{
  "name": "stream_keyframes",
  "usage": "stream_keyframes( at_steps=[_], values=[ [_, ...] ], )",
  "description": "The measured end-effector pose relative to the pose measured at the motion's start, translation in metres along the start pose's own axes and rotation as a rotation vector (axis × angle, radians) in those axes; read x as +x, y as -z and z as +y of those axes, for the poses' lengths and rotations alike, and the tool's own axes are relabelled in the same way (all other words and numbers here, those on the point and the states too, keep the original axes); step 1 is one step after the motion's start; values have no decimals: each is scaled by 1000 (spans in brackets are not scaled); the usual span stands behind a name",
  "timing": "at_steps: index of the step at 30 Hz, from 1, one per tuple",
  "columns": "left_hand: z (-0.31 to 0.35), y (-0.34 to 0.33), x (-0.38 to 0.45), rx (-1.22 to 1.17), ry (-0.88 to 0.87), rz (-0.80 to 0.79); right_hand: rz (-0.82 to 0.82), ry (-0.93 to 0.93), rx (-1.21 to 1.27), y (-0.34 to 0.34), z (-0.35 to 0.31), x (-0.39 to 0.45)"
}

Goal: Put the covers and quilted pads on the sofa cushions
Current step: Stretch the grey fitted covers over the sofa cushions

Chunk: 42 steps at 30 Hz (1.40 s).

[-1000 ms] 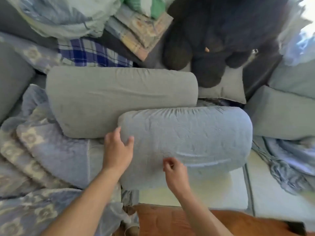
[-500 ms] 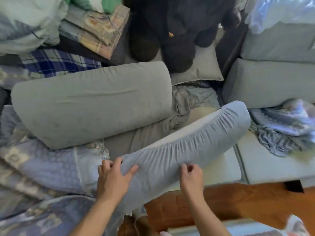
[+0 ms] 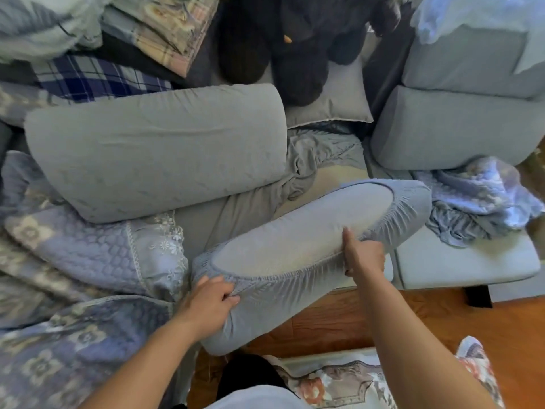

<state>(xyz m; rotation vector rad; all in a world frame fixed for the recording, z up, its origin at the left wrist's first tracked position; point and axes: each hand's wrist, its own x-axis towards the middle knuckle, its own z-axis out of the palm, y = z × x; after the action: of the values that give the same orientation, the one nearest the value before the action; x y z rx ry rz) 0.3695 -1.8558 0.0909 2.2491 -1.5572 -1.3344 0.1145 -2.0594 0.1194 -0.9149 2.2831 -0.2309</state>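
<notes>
A sofa cushion (image 3: pixel 298 237) lies tilted in front of me, its pale underside up, with a blue-grey elastic cover (image 3: pixel 395 219) stretched round its rim. My left hand (image 3: pixel 208 302) grips the gathered cover edge at the cushion's near left corner. My right hand (image 3: pixel 361 255) holds the cover edge on the near side, thumb pressed on the bare underside. A second covered grey cushion (image 3: pixel 153 152) rests behind to the left. Blue quilted pads (image 3: pixel 97 249) with lace trim lie at the left.
A dark plush toy (image 3: pixel 300 39) sits at the back on a grey pillow (image 3: pixel 339 98). Folded blankets (image 3: pixel 165 28) pile at back left. Grey sofa blocks (image 3: pixel 454 128) stand at right, with crumpled blue fabric (image 3: pixel 477 199) on the seat. Wood floor (image 3: pixel 339 320) and a patterned rug (image 3: pixel 348 382) lie below.
The cushion has been turned over towards me, so its pale underside faces up. Both hands have shifted along the elastic edge and now grip it.
</notes>
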Motion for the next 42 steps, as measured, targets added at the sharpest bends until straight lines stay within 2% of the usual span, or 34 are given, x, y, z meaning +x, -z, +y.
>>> stream_keyframes(
  at_steps=[2, 5, 8, 10, 13, 15, 17, 21, 25, 29, 31, 33, 37, 39, 42],
  values=[
    [-3, -10, -6, -90, 9, 7, -59, 7, -14, 12, 9, 0],
    [-6, -20, -16, -243, 65, 58, -100, 59, 93, 23, 24, -2],
    [-22, -7, -29, -484, 162, 178, -27, 337, 157, 33, 23, -26],
    [-40, 5, -46, -781, 173, 329, -15, 507, 318, 45, 8, -59],
    [-67, 23, -80, -1331, 226, 643, -59, 674, 542, 60, -32, -116],
    [-84, 30, -105, -1467, 260, 869, -124, 785, 611, 62, -52, -166],
    [-98, 37, -139, -1444, 273, 1098, -239, 880, 713, 57, -58, -221],
    [-147, 30, -241, -1092, 338, 1397, -420, 988, 773, 37, -34, -337],
    [-208, -11, -372, -885, 443, 1477, -535, 1006, 810, 10, 28, -451],
    [-260, -61, -490, -644, 716, 1528, -714, 972, 849, -40, 110, -540],
    [-280, -87, -541, -691, 879, 1609, -830, 1004, 741, -66, 145, -581],
    [-297, -115, -588, -847, 1011, 1717, -934, 1013, 580, -98, 175, -616],
    [-345, -174, -682, -1063, 1238, 1871, -1239, 1007, 263, -152, 229, -699],
    [-364, -193, -727, -1103, 1339, 1925, -1360, 1017, 184, -166, 257, -743],
    [-383, -223, -783, -975, 1495, 1950, -1495, 990, 77, -197, 305, -794]
  ],
)
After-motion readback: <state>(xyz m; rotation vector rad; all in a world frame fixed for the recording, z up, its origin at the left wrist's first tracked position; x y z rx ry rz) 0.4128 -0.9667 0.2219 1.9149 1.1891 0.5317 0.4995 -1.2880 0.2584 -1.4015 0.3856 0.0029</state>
